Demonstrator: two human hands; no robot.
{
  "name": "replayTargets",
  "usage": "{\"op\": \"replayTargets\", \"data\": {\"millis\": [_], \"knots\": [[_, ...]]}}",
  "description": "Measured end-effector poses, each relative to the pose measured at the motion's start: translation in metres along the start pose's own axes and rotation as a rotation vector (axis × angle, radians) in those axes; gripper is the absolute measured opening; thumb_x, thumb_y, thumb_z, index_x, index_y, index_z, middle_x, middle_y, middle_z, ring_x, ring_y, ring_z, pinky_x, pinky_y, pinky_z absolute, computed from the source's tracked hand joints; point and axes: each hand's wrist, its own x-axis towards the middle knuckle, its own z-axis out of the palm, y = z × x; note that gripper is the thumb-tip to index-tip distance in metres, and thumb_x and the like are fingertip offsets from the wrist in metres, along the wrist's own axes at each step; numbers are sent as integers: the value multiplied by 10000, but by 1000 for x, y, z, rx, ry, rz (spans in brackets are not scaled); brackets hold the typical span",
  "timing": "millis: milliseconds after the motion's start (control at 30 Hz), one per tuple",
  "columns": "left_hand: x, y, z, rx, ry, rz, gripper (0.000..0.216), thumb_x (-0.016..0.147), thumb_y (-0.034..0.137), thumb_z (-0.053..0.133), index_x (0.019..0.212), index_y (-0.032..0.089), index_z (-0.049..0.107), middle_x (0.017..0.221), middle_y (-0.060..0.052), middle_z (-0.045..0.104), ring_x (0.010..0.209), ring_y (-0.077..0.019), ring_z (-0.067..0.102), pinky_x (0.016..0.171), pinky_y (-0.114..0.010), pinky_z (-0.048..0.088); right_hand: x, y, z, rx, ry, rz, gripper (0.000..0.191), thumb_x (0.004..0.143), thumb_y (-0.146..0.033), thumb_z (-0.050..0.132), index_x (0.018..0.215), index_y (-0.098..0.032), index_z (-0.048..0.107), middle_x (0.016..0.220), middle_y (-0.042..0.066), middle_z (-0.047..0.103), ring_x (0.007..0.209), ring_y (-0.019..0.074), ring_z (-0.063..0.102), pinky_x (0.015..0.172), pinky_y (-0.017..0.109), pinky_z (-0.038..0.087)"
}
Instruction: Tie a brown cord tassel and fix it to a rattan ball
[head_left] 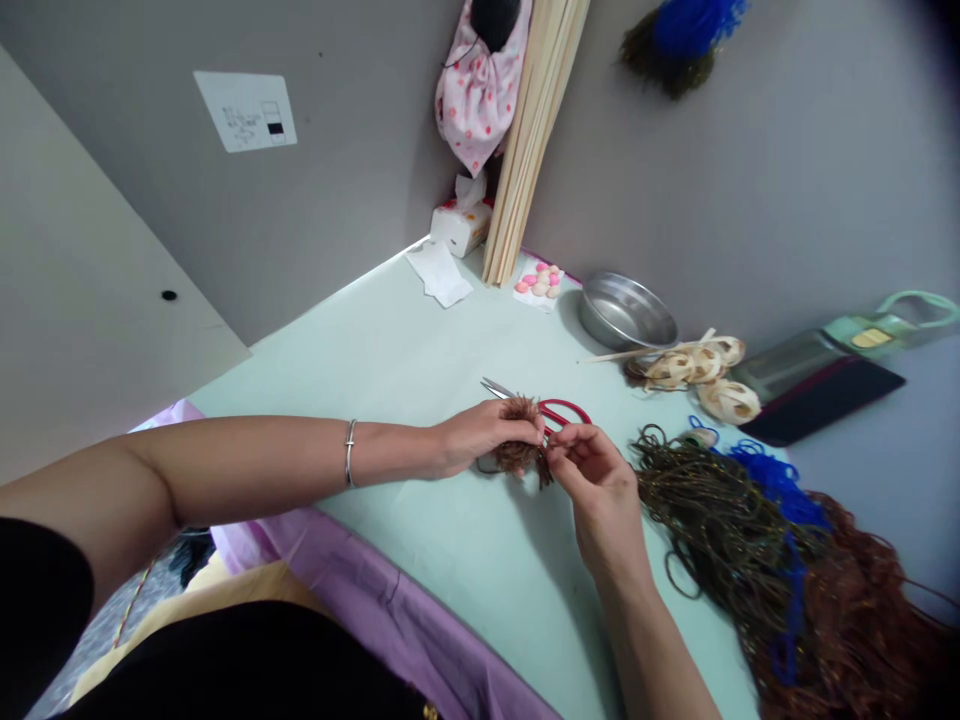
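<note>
Near the middle of the table (pixel 360 350), my left hand (pixel 480 435) is closed around a small bundle of brown yarn (pixel 517 455) whose frayed ends stick out above and below the fingers. Close on its right, my right hand (pixel 592 470) pinches with thumb and forefinger at the bundle's edge, where a few brown strands hang. Whether it grips one strand or several is too small to tell. Behind the hands lie scissors with red handles (pixel 566 410), blades pointing left and partly hidden by the yarn.
Heaps of dark green-gold yarn (pixel 705 500), blue yarn (pixel 780 485) and brown yarn (pixel 862 610) cover the right side. Behind stand a metal bowl (pixel 626 310), pale coiled strips (pixel 697 365), a bottle (pixel 802 350), a dark phone-like slab (pixel 832 400), wooden slats (pixel 532 140) and a tissue pack (pixel 457 228).
</note>
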Motion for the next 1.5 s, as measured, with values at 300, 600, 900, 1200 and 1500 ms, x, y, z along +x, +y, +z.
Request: {"op": "replayTargets", "data": {"millis": [300, 600, 900, 1200, 1500], "knots": [[-2, 0, 1, -43, -50, 86, 207, 807, 302, 705, 854, 168, 553, 771, 11, 581, 621, -70, 550, 593, -200, 430, 1, -1, 3, 80, 24, 42, 190, 769, -285, 774, 878, -218, 633, 802, -1, 639, 712, 136, 567, 658, 252, 464], [-2, 0, 3, 30, 40, 173, 159, 847, 267, 670, 832, 158, 557, 828, -3, 602, 686, -72, 532, 661, -204, 413, 2, 4, 2, 80, 27, 93, 166, 736, -268, 778, 858, -209, 682, 727, -14, 622, 657, 137, 535, 655, 276, 445], [-5, 3, 5, 70, 11, 22, 143, 775, 203, 697, 831, 160, 573, 741, 17, 570, 640, -76, 531, 617, -202, 405, 1, -3, 5, 82, 83, 35, 227, 739, -276, 788, 919, -219, 664, 789, -5, 646, 708, 144, 581, 717, 290, 477], [-1, 2, 4, -81, 49, -14, 86, 784, 165, 649, 811, 160, 568, 730, 22, 590, 648, -69, 572, 656, -193, 449, 1, 2, 4, 86, 75, 39, 227, 737, -287, 797, 905, -216, 663, 798, -5, 651, 719, 138, 581, 690, 268, 472], [-1, 0, 2, -127, 25, 26, 279, 750, 268, 793, 883, 163, 570, 782, 19, 592, 680, -64, 572, 641, -184, 424, 1, 1, 4, 98, 83, 65, 249, 724, -297, 799, 911, -219, 654, 776, -7, 637, 673, 136, 568, 639, 267, 473]]}}
